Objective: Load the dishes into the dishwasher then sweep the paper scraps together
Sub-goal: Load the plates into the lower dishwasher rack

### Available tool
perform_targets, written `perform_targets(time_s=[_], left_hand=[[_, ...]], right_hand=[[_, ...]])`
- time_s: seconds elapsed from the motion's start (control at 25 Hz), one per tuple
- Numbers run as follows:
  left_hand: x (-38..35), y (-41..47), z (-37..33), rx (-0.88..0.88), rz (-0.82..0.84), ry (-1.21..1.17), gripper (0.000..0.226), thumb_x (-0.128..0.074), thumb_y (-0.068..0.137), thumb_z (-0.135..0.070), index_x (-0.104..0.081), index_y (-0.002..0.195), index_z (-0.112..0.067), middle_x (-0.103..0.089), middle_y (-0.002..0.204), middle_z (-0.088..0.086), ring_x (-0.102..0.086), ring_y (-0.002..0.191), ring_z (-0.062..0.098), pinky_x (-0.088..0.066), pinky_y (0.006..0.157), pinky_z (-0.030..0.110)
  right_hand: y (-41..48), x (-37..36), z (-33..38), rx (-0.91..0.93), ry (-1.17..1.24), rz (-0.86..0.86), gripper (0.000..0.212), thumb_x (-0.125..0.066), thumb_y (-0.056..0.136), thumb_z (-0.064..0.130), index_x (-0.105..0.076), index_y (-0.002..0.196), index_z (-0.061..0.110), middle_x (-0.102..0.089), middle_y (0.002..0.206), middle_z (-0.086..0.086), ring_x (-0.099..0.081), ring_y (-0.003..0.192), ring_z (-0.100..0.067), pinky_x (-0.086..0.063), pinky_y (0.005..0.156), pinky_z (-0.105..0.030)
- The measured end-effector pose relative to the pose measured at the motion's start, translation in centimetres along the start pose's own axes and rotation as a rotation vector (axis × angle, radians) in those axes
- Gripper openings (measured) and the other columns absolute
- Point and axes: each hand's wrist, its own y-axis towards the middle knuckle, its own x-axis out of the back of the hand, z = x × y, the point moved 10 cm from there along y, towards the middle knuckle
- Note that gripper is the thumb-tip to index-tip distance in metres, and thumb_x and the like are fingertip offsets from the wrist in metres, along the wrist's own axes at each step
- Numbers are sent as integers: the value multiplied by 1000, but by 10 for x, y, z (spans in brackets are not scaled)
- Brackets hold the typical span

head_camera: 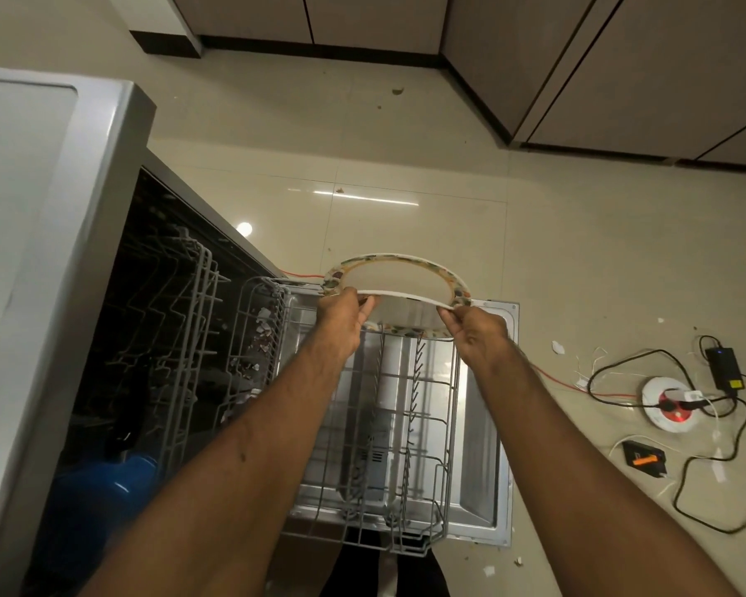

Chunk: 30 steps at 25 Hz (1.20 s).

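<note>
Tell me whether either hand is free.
No, the left hand and right hand both pinch the plate by its rim over the rack.

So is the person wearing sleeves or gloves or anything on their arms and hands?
No sleeves and no gloves. Both arms are bare from the picture's bottom edge up to the left hand and the right hand. No watch, bracelet or ring shows on either wrist or hand.
</note>
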Motion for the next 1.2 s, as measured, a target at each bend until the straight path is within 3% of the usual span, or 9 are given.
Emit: perform_targets(time_s=[0.2,0.28,0.36,0.52,0.76,0.92,1.04,1.12,1.2], left_hand=[[-16,-15,-6,-23,64,61,32,-59,98,8,-57,130,11,-67,120,27,-76,97,30,-63,78,25],[-23,-28,-13,-31,106,102,31,-62,98,5,-59,128,8,-69,118,25,-75,100,29,-63,81,26],[-28,-49,-22,-73,133,249,29,-63,98,-1,-61,128,1,-69,119,19,-73,103,25,-62,80,24],[-35,-129,-53,-448,165,920,22,-60,104,-28,-68,123,-21,-68,125,-3,-66,99,10,-51,70,20],[-5,-272,-67,-821,267,1194,31,-60,104,-28,-62,135,-25,-55,147,-6,-51,131,8,-44,114,36],[39,-351,-78,-968,147,1266,42,-56,104,-35,-54,144,-23,-46,155,-4,-41,142,10,-36,121,39],[78,-389,-80,-986,50,1262,48,-57,103,-32,-51,149,-19,-43,159,-2,-37,144,12,-27,121,29],[123,-412,-87,-989,-66,1227,48,-58,103,-29,-51,149,-20,-42,159,-2,-36,145,13,-26,121,29],[170,-427,-91,-981,-188,1199,48,-56,103,-32,-49,150,-22,-39,162,-3,-33,148,14,-30,124,41]], right_hand=[[-14,-12,5,-17,17,87,23,-61,92,-22,-61,113,-12,-64,115,-26,-69,110,-34,-60,96,-31],[-27,-18,12,1,-65,147,20,-61,93,-21,-63,111,-12,-65,116,-23,-70,107,-30,-63,86,-27],[-46,-24,22,68,-208,205,16,-60,94,-17,-67,104,-7,-68,111,-19,-69,99,-23,-62,88,-26],[-103,-33,37,316,-623,343,47,-62,102,12,-53,148,12,-68,132,-10,-69,114,-19,-57,102,-37],[-241,-38,49,674,-1054,557,58,-61,106,31,-40,160,25,-50,158,3,-51,141,-13,-44,118,-44],[-334,-33,30,858,-1298,709,61,-58,107,34,-35,163,22,-43,163,7,-38,149,-11,-31,123,-32],[-380,-33,9,942,-1362,788,60,-59,107,33,-37,162,25,-44,161,11,-37,145,0,-27,120,-18],[-416,-41,-21,965,-1404,898,59,-58,106,37,-37,161,30,-44,162,12,-39,148,-6,-33,125,-35],[-452,-52,-55,995,-1475,1019,60,-56,107,39,-34,163,30,-41,164,12,-36,151,-8,-29,126,-38]])
